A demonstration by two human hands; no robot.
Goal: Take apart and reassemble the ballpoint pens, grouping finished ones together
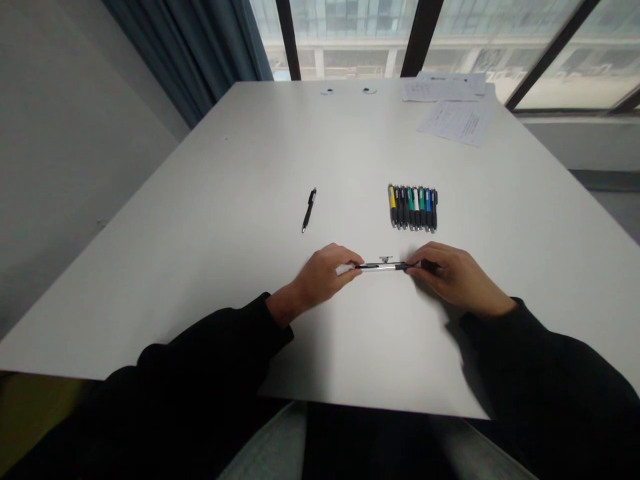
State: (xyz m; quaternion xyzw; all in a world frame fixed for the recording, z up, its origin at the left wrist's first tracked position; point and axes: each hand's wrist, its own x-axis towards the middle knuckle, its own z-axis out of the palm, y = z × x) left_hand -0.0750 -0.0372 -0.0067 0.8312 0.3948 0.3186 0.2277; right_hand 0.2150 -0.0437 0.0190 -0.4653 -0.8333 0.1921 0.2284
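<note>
A white pen (385, 267) with a black grip lies sideways between my two hands, near the table surface. My left hand (327, 270) pinches its left end between thumb and fingers. At the black end, the thumb and fingertips of my right hand (447, 273) are closed on the pen too. Just beyond it is a small dark metal piece (385, 259), too small to name. A row of several pens (413, 208) in yellow, black, green, white and blue lies side by side past my right hand. One black pen (309, 210) rests alone past my left hand.
All of this is on a wide white table (200, 220). Printed papers (457, 120) lie at its far right, and two small round fittings (369, 91) sit near the far edge. Windows and a blue curtain (195, 53) stand behind it.
</note>
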